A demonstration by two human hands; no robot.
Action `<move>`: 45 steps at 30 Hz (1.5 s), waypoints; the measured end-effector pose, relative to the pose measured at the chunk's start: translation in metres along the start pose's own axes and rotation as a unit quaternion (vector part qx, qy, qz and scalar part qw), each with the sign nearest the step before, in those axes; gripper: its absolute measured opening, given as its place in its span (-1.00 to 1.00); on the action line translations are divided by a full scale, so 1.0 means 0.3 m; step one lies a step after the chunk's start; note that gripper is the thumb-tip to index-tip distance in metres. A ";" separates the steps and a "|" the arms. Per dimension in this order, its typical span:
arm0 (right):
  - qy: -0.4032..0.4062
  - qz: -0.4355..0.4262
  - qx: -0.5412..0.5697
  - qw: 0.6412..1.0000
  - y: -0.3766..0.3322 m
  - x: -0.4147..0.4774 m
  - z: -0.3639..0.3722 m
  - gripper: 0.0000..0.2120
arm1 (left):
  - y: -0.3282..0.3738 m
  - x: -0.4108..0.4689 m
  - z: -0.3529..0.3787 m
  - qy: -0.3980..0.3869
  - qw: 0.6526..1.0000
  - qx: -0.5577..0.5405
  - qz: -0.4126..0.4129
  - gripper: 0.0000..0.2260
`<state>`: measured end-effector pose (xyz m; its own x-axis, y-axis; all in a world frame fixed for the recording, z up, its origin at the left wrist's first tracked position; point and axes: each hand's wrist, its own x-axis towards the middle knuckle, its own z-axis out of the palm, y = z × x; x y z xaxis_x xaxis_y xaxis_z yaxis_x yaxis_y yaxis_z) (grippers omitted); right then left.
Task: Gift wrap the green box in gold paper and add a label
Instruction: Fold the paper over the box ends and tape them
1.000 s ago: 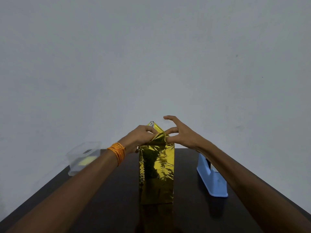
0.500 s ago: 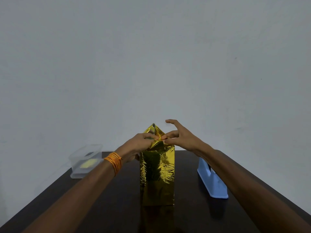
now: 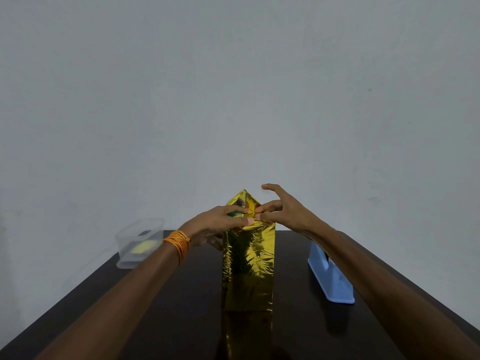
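The box stands upright in the middle of the dark table, its sides covered in shiny gold paper [image 3: 248, 266]. A small patch of the green box [image 3: 235, 213] shows at the top behind my left fingers. A pointed gold flap [image 3: 244, 201] rises above the top. My left hand [image 3: 217, 224] lies over the top left edge, pressing the paper down. My right hand [image 3: 283, 213] pinches the paper fold at the top centre with thumb and forefinger, the other fingers spread. An orange thread band circles my left wrist.
A clear plastic container [image 3: 139, 242] with something yellow inside sits at the table's back left. A light blue tape dispenser [image 3: 331, 276] stands to the right of the box. The dark table [image 3: 181, 307] ends at a plain grey wall.
The fold at the top has been worked inward: both hands' fingertips have come together at the top centre, and the pointed flap stands straighter. A bit of green box now shows.
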<state>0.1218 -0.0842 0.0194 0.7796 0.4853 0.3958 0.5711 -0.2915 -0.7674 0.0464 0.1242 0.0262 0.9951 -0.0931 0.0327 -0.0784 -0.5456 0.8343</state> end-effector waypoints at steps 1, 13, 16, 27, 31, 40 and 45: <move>0.000 0.001 0.001 1.000 0.000 0.001 0.000 -0.23 | -0.001 0.000 -0.001 0.001 1.000 0.000 0.001 -0.48; -0.008 0.007 -0.013 1.000 -0.024 -0.005 -0.005 -0.24 | 0.007 0.009 -0.006 -0.014 1.000 0.018 0.001 -0.46; -0.002 0.003 -0.011 1.000 -0.021 -0.005 -0.002 -0.24 | -0.007 0.018 -0.010 -0.012 1.000 0.010 0.004 -0.46; 0.190 -0.096 -0.021 0.977 -0.066 -0.067 0.005 -0.62 | -0.031 0.029 -0.012 -0.017 1.000 -0.005 0.021 -0.46; 0.188 -0.109 -0.029 0.976 -0.080 -0.067 0.004 -0.75 | -0.035 0.026 -0.008 -0.007 1.000 -0.003 0.027 -0.47; 0.116 -0.082 0.026 0.990 -0.137 -0.067 -0.002 -0.92 | -0.040 0.026 -0.005 -0.001 0.999 0.009 0.034 -0.47; 0.015 -0.081 -0.051 0.995 -0.161 -0.046 -0.006 -0.75 | -0.041 0.021 -0.002 -0.002 1.000 -0.008 0.028 -0.45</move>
<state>0.0839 -0.0783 0.0518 0.6810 0.5091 0.5263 0.7122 -0.2931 -0.6379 0.0537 0.1309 0.0166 0.9890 -0.1263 0.0770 -0.1326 -0.5264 0.8398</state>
